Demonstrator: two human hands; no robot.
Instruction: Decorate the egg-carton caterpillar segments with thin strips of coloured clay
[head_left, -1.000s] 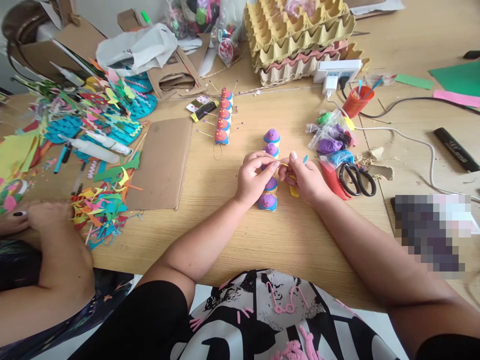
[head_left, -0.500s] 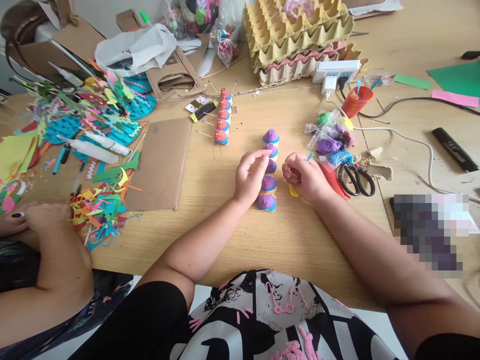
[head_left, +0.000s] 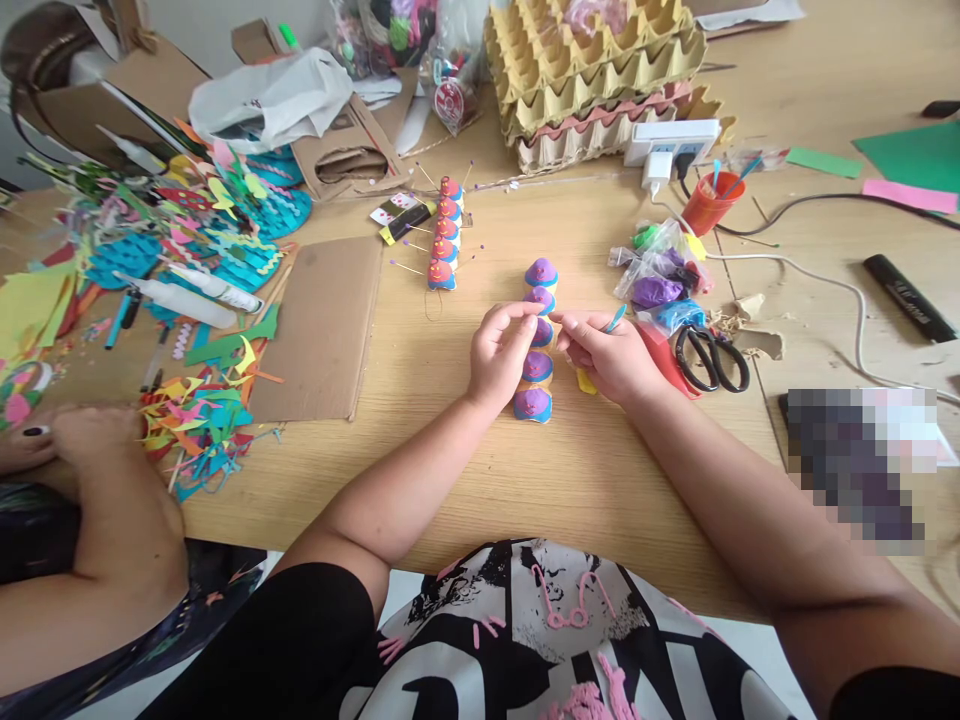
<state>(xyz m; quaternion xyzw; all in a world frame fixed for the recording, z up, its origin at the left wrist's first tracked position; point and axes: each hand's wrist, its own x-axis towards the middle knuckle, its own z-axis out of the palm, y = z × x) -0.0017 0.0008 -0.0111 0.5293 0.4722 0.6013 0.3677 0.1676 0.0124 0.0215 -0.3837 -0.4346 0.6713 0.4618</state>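
A row of purple and blue egg-carton bumps (head_left: 537, 366) runs away from me at the table's middle. My left hand (head_left: 501, 352) is closed at its left side, fingertips pinched near the second bump; what they hold is too small to name. Just right of the row, my right hand (head_left: 606, 352) is closed around a small blue tool (head_left: 616, 319), its fingertips close to the left ones. A yellow piece (head_left: 586, 381) lies below the right hand. Farther back stands a finished-looking red and blue row (head_left: 444, 234) with thin sticks at its sides.
Cardboard (head_left: 319, 330), paper scraps (head_left: 199, 425) and glue bottles (head_left: 184, 300) lie left, beside another person's arm (head_left: 124, 500). Black scissors (head_left: 711, 360), clay bags (head_left: 660, 280), a red cup (head_left: 711, 203) and a cable (head_left: 855, 300) are right. Egg trays (head_left: 600, 85) are stacked behind.
My right hand has shifted slightly left, its fingertips now nearer the row and my left hand. The blue tool in it has tilted and shows more. My left hand has hardly moved.
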